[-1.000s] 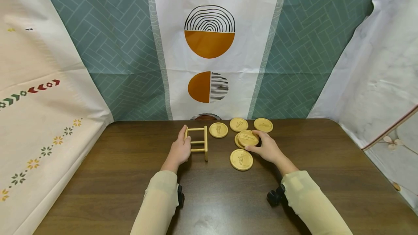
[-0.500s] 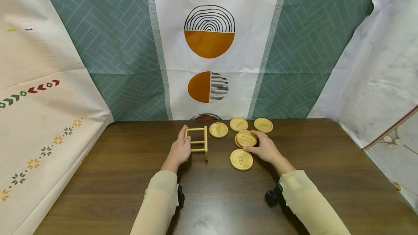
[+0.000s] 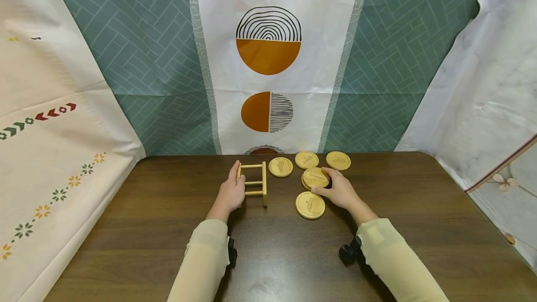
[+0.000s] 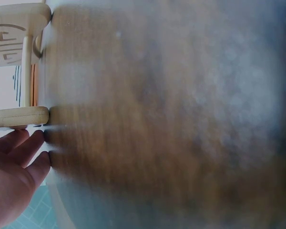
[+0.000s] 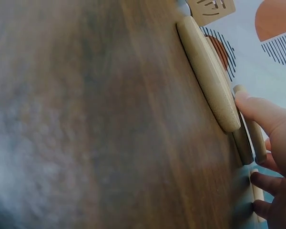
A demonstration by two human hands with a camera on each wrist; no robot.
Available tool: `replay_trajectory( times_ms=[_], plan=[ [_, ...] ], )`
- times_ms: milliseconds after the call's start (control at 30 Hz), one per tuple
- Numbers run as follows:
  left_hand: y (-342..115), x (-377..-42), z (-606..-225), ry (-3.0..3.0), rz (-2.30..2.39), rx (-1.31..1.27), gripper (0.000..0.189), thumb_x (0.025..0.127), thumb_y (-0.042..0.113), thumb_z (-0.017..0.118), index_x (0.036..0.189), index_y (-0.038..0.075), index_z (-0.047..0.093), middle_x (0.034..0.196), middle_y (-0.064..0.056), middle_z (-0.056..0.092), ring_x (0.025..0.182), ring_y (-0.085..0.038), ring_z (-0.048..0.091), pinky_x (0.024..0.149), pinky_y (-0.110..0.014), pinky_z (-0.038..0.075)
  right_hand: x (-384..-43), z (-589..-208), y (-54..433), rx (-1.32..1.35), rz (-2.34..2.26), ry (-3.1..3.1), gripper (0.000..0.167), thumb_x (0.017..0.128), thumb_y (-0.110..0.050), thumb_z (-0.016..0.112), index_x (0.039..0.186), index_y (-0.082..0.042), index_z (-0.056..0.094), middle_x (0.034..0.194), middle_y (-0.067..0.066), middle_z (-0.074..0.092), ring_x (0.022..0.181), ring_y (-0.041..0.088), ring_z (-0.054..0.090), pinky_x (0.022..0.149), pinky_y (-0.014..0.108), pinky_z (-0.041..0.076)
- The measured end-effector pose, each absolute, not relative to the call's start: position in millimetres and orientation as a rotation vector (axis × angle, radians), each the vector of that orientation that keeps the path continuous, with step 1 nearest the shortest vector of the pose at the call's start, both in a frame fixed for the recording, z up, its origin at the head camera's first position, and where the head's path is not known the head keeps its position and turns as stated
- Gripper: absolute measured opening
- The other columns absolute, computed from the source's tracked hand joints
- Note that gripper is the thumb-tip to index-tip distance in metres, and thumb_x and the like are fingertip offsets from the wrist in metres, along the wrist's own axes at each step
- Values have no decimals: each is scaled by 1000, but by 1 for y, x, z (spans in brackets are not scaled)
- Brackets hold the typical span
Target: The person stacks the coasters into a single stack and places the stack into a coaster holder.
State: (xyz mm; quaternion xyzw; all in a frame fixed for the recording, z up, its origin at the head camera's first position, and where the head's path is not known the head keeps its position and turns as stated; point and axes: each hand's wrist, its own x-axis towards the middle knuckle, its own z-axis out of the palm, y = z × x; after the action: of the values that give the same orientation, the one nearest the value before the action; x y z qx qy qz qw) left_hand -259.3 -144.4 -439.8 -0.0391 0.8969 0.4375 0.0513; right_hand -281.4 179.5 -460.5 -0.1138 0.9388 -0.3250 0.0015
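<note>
On the table (image 3: 176, 255), toward its far edge and left of the middle, I see the wooden rack (image 3: 265, 183) with its left side gripped by the left hand (image 3: 231, 192); the right hand (image 3: 343, 190) pinches the rim of the upper coaster (image 3: 315, 177), which overlaps the lower coaster (image 3: 304, 182). Four other coasters (image 3: 310, 205) lie around this pair, three along the far edge, one toward the near edge. I judge the step to be taking one coaster while steadying the rack, so the next move calls for a clean lift without dragging the one beneath.
</note>
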Motion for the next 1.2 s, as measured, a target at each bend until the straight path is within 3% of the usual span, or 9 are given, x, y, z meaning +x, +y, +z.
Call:
replay_trajectory(
  times_ms=[467, 900, 1200],
  plan=[
    [-143, -258, -438, 2741, 1338, -119, 53, 102, 36, 23, 152, 36, 4, 61, -7, 50, 41, -19, 49, 54, -32, 44, -282, -459, 178, -318, -1006, 2946, 86, 80, -46, 71, 144, -2, 35, 146, 21, 38, 134, 41, 36, 106, 56, 33],
    [-141, -258, -439, 2732, 1340, -114, 53, 102, 37, 22, 152, 37, 3, 55, -4, 46, 40, -19, 46, 54, -33, 44, -279, -462, 181, -306, -1070, 2900, 89, 81, -44, 70, 147, 0, 29, 148, 23, 34, 136, 43, 32, 107, 57, 30],
    [-144, -260, -440, 2742, 1330, -117, 53, 103, 33, 24, 152, 36, 3, 63, -9, 53, 40, -20, 47, 54, -33, 44, -278, -463, 191, -311, -1255, 2774, 79, 84, -28, 66, 148, -1, 26, 150, 22, 31, 139, 40, 28, 111, 56, 25]
  ],
)
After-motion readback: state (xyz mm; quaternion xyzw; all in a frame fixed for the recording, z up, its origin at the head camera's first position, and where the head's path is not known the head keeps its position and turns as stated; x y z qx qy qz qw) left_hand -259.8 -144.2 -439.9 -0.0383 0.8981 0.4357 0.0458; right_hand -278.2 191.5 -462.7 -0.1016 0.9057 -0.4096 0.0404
